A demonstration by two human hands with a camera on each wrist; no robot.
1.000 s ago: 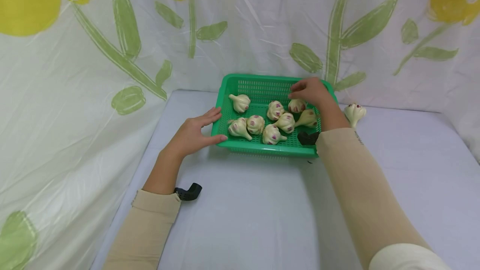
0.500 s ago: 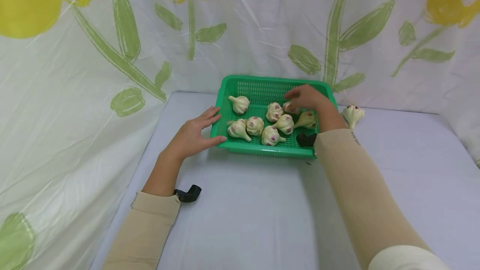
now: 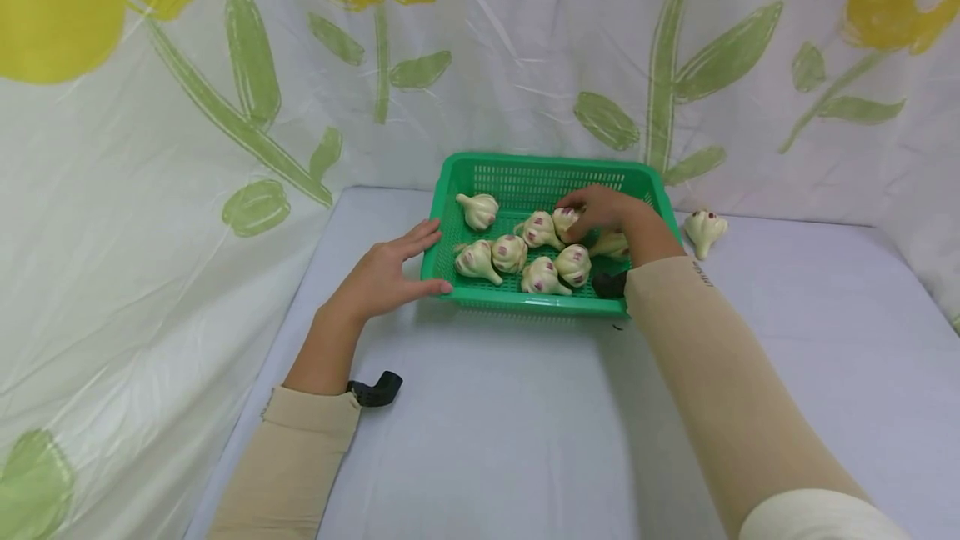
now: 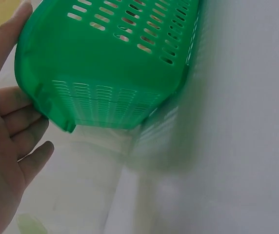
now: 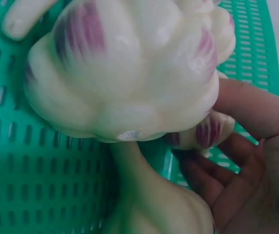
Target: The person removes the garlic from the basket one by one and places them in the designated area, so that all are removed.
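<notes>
Within the green plastic basket point(image 3: 525, 299), my right hand point(image 3: 600, 211) grips a purple-marked garlic bulb point(image 3: 564, 222) near the back. The right wrist view shows thumb and fingers around that garlic bulb point(image 5: 209, 131), partly hidden behind a large nearer bulb point(image 5: 129, 68). Against the basket's left end rests my left hand point(image 3: 386, 273), fingers extended, thumb at the front corner. In the left wrist view its fingers point(image 4: 25, 122) touch the basket's rim. Several other garlic bulbs lie about the basket, including one point(image 3: 478, 211) at the back left and one point(image 3: 543, 276) at the front.
A single garlic bulb point(image 3: 705, 232) lies on the white-covered table point(image 3: 487, 423), right of the basket. Behind hangs a white curtain point(image 3: 510, 90) printed with yellow flowers and green leaves. Black wrist-camera mounts point(image 3: 377, 389) stick out from the wrists.
My right hand has moved left and slightly forward toward me, taking hold of a garlic bulb and shifting it left. Neighbouring bulbs have been nudged and turned. The left hand stays put.
</notes>
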